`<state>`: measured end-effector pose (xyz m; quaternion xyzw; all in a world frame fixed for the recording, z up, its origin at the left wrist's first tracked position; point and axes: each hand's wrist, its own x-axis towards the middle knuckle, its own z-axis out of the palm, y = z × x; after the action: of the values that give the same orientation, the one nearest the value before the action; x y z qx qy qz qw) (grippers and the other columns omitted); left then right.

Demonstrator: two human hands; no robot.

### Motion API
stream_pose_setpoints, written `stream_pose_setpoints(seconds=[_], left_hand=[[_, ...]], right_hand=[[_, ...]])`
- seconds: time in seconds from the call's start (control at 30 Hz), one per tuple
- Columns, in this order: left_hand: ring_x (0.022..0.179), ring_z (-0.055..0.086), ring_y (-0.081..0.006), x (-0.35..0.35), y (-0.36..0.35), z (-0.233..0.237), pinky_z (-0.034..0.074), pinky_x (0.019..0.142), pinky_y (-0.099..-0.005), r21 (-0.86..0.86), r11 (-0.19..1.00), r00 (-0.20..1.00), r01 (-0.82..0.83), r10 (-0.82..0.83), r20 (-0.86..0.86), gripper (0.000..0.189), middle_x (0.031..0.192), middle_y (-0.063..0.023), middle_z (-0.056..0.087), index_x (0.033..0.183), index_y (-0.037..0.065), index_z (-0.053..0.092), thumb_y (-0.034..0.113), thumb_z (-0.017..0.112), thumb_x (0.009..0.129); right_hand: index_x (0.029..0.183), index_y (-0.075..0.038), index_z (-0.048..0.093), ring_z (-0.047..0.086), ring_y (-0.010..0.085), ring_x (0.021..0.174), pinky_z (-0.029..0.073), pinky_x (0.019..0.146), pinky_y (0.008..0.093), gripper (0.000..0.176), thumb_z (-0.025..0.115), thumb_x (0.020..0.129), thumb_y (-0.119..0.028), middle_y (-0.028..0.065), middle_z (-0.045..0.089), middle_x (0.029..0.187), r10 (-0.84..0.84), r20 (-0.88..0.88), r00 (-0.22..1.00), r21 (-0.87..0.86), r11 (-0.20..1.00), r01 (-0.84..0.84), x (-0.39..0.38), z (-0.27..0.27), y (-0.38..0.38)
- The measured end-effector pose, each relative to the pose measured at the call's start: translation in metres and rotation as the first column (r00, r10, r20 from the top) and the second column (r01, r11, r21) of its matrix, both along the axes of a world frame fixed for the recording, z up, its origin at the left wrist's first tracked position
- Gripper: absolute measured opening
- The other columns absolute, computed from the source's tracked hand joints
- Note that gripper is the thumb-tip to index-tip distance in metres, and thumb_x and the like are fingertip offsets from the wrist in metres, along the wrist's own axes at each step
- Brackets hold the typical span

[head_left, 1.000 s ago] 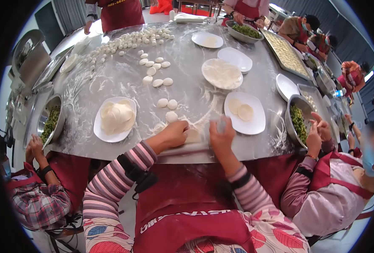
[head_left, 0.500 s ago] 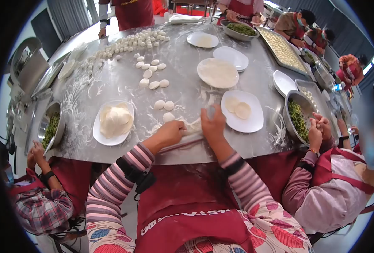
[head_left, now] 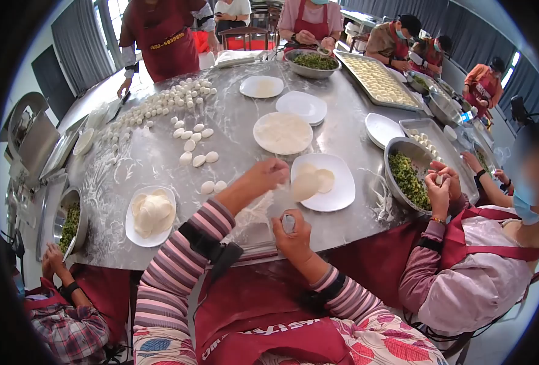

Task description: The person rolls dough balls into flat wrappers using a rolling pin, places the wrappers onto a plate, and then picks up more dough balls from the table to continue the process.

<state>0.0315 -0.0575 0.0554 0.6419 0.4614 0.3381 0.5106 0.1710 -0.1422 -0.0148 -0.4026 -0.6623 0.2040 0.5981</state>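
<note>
My left hand (head_left: 264,177) is over the table, its fingers loosely apart and slightly blurred. Just right of its fingertips, a thin round dough wrapper (head_left: 306,185) appears in mid-air, overlapping the edge of a white plate (head_left: 340,196). Another dough wrapper (head_left: 325,180) lies on that plate. Near the table's front edge, my right hand (head_left: 296,238) is closed around a rolling pin (head_left: 289,223), whose rounded end shows above the fist. Flattened dough pieces (head_left: 207,187) lie left of my left hand, partly hidden by it.
A plate of piled wrappers (head_left: 153,216) sits at left. Many dough pieces (head_left: 172,100) cover the far left. Bowls of chopped green filling (head_left: 408,176) stand at both sides. A tray of dumplings (head_left: 379,79) is at the back right. Co-workers sit close on either side.
My left hand has risen away from the front edge towards the plate, and a wrapper has come off its fingers. My right hand has shifted down and left with the pin; the view has tilted up.
</note>
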Motion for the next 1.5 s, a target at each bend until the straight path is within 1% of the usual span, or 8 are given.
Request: stream_pose_setpoints(seconds=[0.2,0.47,0.53,0.63,0.83,1.1,1.2,1.5], left_hand=[[0.094,0.052,-0.033,-0.066,-0.045,-0.056,0.044,0.078,-0.0383,0.301,0.951,0.525,0.068,0.222,-0.822,0.026,0.098,-0.0147,0.053,0.097,0.004,0.057,0.01,0.059,0.073],[0.085,0.056,-0.0303,-0.083,-0.066,-0.06,0.046,0.07,-0.0361,0.508,0.861,0.534,-0.032,0.444,-0.719,0.021,0.088,-0.0148,0.056,0.086,0.002,0.057,0.005,0.063,0.066],[0.068,0.06,-0.0229,-0.083,-0.059,-0.048,0.048,0.061,-0.0325,0.054,0.991,0.808,-0.123,0.131,-0.574,0.017,0.073,-0.0126,0.061,0.075,0.0,0.061,0.01,0.068,0.063],[0.059,0.059,-0.0165,-0.075,-0.068,-0.054,0.048,0.056,-0.0299,-0.118,0.977,0.939,-0.18,0.135,-0.316,0.02,0.062,-0.011,0.062,0.07,-0.003,0.063,0.014,0.071,0.062],[0.06,0.062,-0.0224,-0.069,-0.06,-0.077,0.049,0.058,-0.0317,0.146,0.979,0.928,-0.144,0.185,-0.325,0.013,0.066,-0.0139,0.063,0.072,0.001,0.065,0.011,0.065,0.064],[0.069,0.063,-0.0284,-0.071,-0.07,-0.07,0.049,0.067,-0.0354,-0.088,0.973,0.926,-0.214,0.173,-0.336,0.012,0.071,-0.015,0.064,0.073,0.004,0.066,0.013,0.062,0.066],[0.07,0.061,-0.0331,-0.047,-0.075,-0.065,0.048,0.066,-0.0391,0.204,0.963,0.869,-0.176,0.25,-0.427,0.015,0.071,-0.0189,0.062,0.072,0.002,0.065,0.015,0.059,0.068],[0.071,0.059,-0.0329,-0.072,-0.072,-0.064,0.046,0.066,-0.039,0.118,0.992,0.881,-0.036,0.087,-0.465,0.008,0.071,-0.0176,0.061,0.067,0.003,0.06,0.011,0.059,0.066]], right_hand=[[0.087,-0.003,0.05,0.056,0.0327,0.052,0.044,0.047,0.0361,0.023,0.068,0.072,-0.006,0.014,0.053,0.06,-0.008,-0.01,1.0,0.001,1.0,0.008,0.001,-0.003,-0.003],[0.085,-0.005,0.05,0.053,0.0311,0.049,0.042,0.046,0.0341,0.023,0.068,0.071,-0.004,0.0142,0.051,0.061,0.02,0.005,1.0,-0.003,1.0,-0.02,0.001,-0.002,-0.007],[0.084,-0.005,0.05,0.053,0.028,0.049,0.042,0.046,0.0324,0.022,0.068,0.071,-0.003,0.0121,0.051,0.06,-0.023,0.096,0.995,0.049,0.999,0.019,0.004,-0.001,-0.007],[0.084,-0.006,0.05,0.053,0.0251,0.048,0.042,0.046,0.0314,0.022,0.068,0.071,-0.003,0.0098,0.052,0.06,0.056,0.046,0.997,0.035,0.998,-0.058,0.001,0.015,-0.008],[0.085,-0.005,0.05,0.056,0.0293,0.053,0.044,0.05,0.0345,0.021,0.068,0.072,-0.007,0.0112,0.055,0.062,-0.012,0.147,0.989,0.075,0.997,0.0,-0.035,0.005,0.061],[0.088,-0.001,0.05,0.055,0.0365,0.061,0.044,0.056,0.0402,0.024,0.067,0.072,-0.009,0.0178,0.056,0.07,-0.026,0.055,0.998,-0.02,0.999,0.027,-0.007,-0.016,0.018],[0.09,0.001,0.05,0.053,0.0361,0.059,0.042,0.053,0.0415,0.026,0.067,0.072,-0.007,0.019,0.054,0.07,-0.139,0.207,0.968,0.07,0.989,0.127,-0.03,-0.015,0.057],[0.091,-0.001,0.05,0.054,0.0383,0.061,0.043,0.055,0.0421,0.023,0.064,0.075,-0.009,0.0213,0.054,0.07,-0.075,0.139,0.987,0.073,0.995,0.066,-0.009,-0.015,0.022]])
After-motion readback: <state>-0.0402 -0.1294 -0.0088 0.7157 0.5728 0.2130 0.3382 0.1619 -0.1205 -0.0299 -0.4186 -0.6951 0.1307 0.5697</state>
